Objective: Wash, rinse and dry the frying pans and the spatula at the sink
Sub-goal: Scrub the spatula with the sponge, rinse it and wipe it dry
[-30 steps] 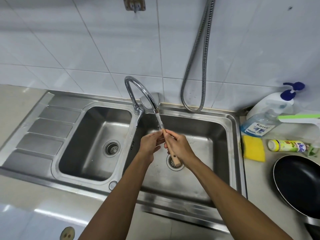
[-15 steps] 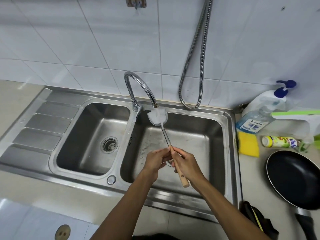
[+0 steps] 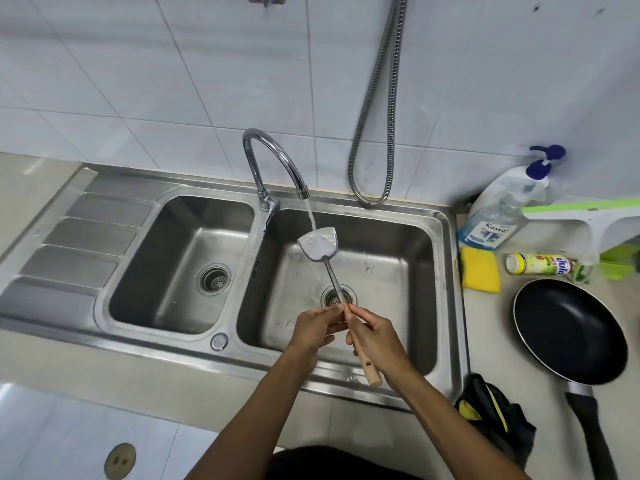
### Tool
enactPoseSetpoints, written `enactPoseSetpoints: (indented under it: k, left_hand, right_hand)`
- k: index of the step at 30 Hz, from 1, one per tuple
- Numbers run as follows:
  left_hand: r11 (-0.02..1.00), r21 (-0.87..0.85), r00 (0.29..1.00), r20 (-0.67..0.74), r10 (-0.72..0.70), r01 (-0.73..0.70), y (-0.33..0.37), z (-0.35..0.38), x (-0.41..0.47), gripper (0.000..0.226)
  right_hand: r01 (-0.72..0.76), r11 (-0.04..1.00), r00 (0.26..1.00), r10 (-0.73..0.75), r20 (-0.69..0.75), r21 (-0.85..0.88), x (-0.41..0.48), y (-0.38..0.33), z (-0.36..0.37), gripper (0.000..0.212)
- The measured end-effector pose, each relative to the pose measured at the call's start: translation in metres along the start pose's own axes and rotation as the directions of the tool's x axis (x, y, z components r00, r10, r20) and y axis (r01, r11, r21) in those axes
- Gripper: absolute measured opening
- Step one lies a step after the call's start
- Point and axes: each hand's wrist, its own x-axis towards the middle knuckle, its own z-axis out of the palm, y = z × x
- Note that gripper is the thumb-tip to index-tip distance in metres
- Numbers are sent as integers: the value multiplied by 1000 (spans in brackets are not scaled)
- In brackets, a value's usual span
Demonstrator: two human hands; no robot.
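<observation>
A metal spatula (image 3: 319, 245) with a wooden handle is held over the right basin of the steel sink (image 3: 446, 271). Its blade sits under water running from the curved tap (image 3: 273, 157). My right hand (image 3: 379, 336) grips the wooden handle, whose end sticks out below the hand. My left hand (image 3: 317, 327) pinches the shaft where metal meets wood. A black frying pan (image 3: 568, 327) lies on the counter to the right, its handle pointing toward me.
A yellow sponge (image 3: 481, 270), a spray bottle (image 3: 491, 226), a pump bottle (image 3: 519, 181) and a small lying bottle (image 3: 540, 265) are beside the sink. A dark cloth (image 3: 491, 417) hangs at the counter edge. A metal hose (image 3: 377, 109) loops on the wall.
The spatula was pulled back toward me and lowered, so its blade now shows under the running water. Both hands moved nearer with it.
</observation>
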Motion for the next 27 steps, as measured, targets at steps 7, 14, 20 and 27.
enactPoseSetpoints:
  k: [7, 14, 20, 27]
  left_hand:
    - [998, 63, 999, 44, -27, 24, 2, 7, 4, 27]
    - [993, 101, 990, 127, -68, 55, 1, 10, 2, 31]
    - [969, 246, 999, 26, -36, 29, 19, -29, 25, 28]
    - [984, 180, 975, -215, 51, -12, 87, -83, 79, 21]
  right_hand:
    - [119, 859, 951, -243, -193, -498, -13, 6, 9, 44]
    - [132, 554, 893, -426, -144, -822, -24, 12, 3, 59]
    - [137, 394, 879, -471, -72, -909, -24, 17, -6, 64]
    - [116, 413, 899, -431, -81, -903, -18, 14, -14, 65]
